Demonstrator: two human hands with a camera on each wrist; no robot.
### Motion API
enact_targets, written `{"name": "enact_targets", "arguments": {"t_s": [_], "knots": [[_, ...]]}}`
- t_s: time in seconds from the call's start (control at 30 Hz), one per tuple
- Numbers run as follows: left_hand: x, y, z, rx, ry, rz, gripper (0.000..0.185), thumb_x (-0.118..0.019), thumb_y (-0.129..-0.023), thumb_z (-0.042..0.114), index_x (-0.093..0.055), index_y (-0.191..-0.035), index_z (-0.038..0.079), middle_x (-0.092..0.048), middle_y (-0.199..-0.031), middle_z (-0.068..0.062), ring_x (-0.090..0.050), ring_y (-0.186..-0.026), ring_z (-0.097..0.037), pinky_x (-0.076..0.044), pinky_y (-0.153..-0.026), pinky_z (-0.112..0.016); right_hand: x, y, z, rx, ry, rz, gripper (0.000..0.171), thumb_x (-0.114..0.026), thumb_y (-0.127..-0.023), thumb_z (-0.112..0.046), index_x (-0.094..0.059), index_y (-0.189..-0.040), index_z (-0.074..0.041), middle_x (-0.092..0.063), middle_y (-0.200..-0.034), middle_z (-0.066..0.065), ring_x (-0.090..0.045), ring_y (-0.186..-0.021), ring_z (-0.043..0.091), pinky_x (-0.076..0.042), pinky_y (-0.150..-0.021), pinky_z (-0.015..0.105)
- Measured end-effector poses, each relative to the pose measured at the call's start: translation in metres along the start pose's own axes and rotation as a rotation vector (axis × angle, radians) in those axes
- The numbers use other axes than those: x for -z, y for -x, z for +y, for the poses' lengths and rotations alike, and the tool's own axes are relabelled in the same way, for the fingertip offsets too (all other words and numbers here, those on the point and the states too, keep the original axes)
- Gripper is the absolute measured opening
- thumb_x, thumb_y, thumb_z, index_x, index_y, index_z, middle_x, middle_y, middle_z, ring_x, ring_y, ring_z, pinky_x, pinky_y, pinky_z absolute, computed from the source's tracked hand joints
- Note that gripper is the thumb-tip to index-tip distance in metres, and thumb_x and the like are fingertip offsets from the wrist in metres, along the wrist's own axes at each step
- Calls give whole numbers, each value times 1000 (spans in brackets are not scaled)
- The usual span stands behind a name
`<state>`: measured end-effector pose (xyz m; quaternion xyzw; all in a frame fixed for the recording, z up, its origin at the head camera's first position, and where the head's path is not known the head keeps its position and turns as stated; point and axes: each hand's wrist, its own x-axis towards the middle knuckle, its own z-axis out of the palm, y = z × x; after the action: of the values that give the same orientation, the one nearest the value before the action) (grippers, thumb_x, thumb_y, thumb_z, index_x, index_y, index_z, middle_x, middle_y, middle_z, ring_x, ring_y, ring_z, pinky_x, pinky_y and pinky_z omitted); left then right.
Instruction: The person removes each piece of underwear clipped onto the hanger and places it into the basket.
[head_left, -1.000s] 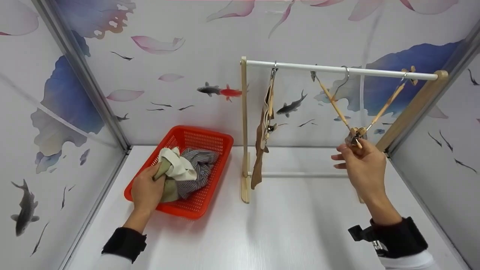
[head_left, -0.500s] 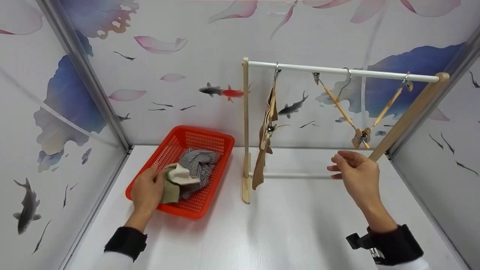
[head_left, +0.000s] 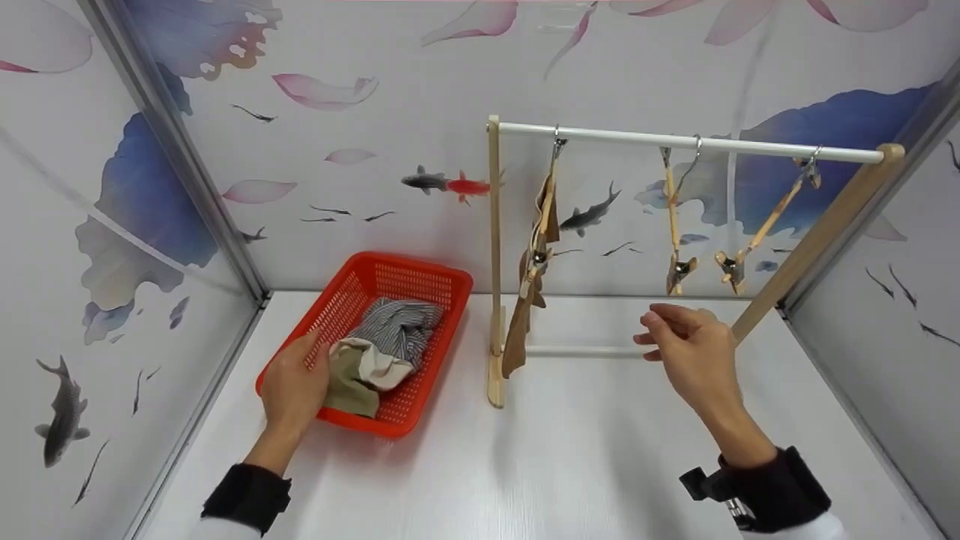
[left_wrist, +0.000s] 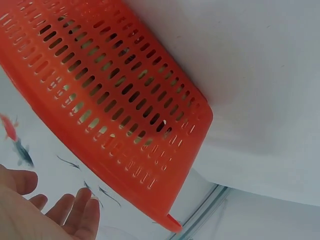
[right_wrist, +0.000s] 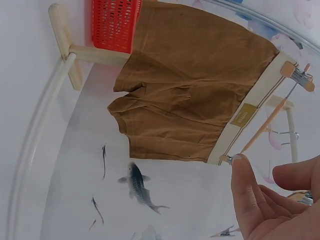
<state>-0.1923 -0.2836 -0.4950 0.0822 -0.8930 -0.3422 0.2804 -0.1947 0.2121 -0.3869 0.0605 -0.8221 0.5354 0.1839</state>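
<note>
In the head view, my left hand [head_left: 296,379] is at the left side of a red plastic basket [head_left: 375,429], right by an olive-green garment [head_left: 350,386] lying crumpled inside; from here I can't tell whether my fingertips meet the cloth. Farther back in the same basket is a gray-striped cloth [head_left: 401,322]. I judge both light, soft and limp, not fragile or slippery; I'd take the green one by its cream edge [head_left: 384,367], probably a waistband, one pinch near each end. My right hand [head_left: 694,356] is relaxed above the white bench [head_left: 570,450], holding nothing, near one bare clip hanger [head_left: 672,214] and a second clip hanger [head_left: 776,210] on a white rail [head_left: 600,136]. Their rods look stiff and likely to swing, so I'd steady them by the wood.

In the left wrist view, my left fingers are loosely bent around nothing; pale green shows through the basket's slots.

In the right wrist view, my right thumb and forefinger are parted with nothing between. Beyond them hang brown boxer briefs [right_wrist: 185,85], the cream waistband [right_wrist: 250,115] clipped near each end to a wooden hanger [right_wrist: 265,125]; the band is probably firmer than the legs.
</note>
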Motion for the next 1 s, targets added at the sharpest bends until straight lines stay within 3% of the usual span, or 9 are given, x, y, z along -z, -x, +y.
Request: {"name": "enact_targets", "arguments": {"t_s": [0.27,0.47,0.7,0.83,0.93,1.0], "knots": [[5,8,3,-21,47,13,37,-69,-100,12,-69,-136,1,-69,-132,-20,-64,-124,-41,-50,-100,-60,-17,4,-10,22,-21,-25,29,-66,-103,-8,-71,-127,8,-75,-110,25,-74,-79,5,-62,-66,26],[3,15,9,-47,72,25,36,-71,-99,9,-70,-133,0,-70,-130,-21,-64,-123,-42,-50,-100,-60,-36,8,-18,79,-22,-31,32,-68,-102,-9,-69,-130,7,-75,-115,22,-72,-81,1,-58,-67,18],[2,21,18,-46,106,13,33,-71,-100,12,-72,-131,2,-71,-130,-18,-64,-124,-39,-50,-100,-60,-64,8,-33,185,-17,-17,46,-75,-96,-10,-63,-137,9,-68,-133,20,-74,-108,28,-56,-79,13],[2,25,22,-66,127,21,32,-70,-99,11,-73,-130,3,-71,-130,-16,-64,-125,-37,-51,-100,-59,-79,5,-46,196,-51,-22,62,-78,-94,-12,-52,-145,12,-57,-146,25,-66,-125,35,-60,-91,33],[1,27,24,-80,131,24,33,-72,-97,10,-74,-130,3,-71,-131,-16,-64,-126,-37,-50,-102,-58,-93,3,-56,220,-33,-37,78,-82,-92,-16,-42,-151,14,-47,-155,27,-56,-136,36,-56,-99,49],[0,29,26,-81,127,18,35,-72,-97,11,-73,-131,3,-70,-132,-16,-63,-127,-37,-49,-104,-58,-102,1,-62,246,-13,-49,88,-85,-90,-18,-35,-154,15,-42,-159,28,-50,-142,38,-53,-103,54]]}}
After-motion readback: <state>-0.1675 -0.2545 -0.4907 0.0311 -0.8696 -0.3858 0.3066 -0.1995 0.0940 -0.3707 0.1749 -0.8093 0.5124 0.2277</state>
